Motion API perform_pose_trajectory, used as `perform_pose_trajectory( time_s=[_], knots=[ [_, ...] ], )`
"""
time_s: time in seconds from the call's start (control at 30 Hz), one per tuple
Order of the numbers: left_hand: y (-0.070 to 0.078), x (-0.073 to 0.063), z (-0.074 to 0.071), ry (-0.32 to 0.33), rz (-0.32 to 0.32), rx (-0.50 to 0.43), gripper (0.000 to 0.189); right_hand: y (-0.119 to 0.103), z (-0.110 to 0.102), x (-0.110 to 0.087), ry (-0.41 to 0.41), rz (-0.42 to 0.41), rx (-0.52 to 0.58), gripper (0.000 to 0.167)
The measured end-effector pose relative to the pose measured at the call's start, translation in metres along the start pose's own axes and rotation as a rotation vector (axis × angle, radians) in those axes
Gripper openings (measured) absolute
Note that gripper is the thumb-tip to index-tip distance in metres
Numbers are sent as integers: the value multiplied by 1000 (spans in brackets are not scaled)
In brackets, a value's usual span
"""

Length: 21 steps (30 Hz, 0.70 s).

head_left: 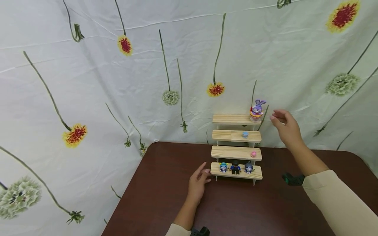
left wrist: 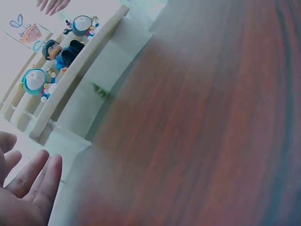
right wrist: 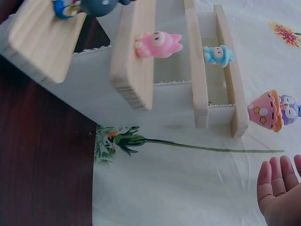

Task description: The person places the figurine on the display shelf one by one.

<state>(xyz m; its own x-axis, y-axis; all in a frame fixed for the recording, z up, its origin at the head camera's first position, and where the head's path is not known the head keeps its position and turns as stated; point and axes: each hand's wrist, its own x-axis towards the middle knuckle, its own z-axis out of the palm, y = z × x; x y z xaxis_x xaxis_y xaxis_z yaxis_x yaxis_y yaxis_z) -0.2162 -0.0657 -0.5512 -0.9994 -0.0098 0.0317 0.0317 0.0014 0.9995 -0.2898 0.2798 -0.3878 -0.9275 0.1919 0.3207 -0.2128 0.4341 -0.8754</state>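
A four-step wooden display stand (head_left: 236,152) stands on the table. On its top step, at the right end, sits a purple bunny figurine (head_left: 258,109) in a pink cupcake-like base. My right hand (head_left: 286,126) is held in the air just right of that figurine, fingers loosely bent, with a gap between them in the right wrist view. My left hand (head_left: 197,183) is beside the left end of the bottom step, fingers spread and fingertips close to the board's edge. Neither hand holds anything.
Lower steps carry a small blue figurine (head_left: 245,134), a pink figurine (right wrist: 159,44), and on the bottom a teal-hatted figurine (head_left: 223,167), a dark-haired toy figure (head_left: 235,167) and a grey-hatted figurine (head_left: 249,167). A flowered cloth (head_left: 183,42) hangs behind the dark red table (head_left: 165,196).
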Motion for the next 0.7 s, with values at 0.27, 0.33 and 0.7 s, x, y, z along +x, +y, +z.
perform_pose_trajectory(
  time_s=[0.27,0.33,0.7],
  knots=[
    [17,3,-9,106,49,-35,37,3,-15,-22,-13,15,39,49],
    [22,4,-12,121,70,-35,36,2,-19,-30,-20,21,31,45],
    [51,3,-37,185,268,283,32,8,-29,-70,-35,-133,-139,35]
  ],
)
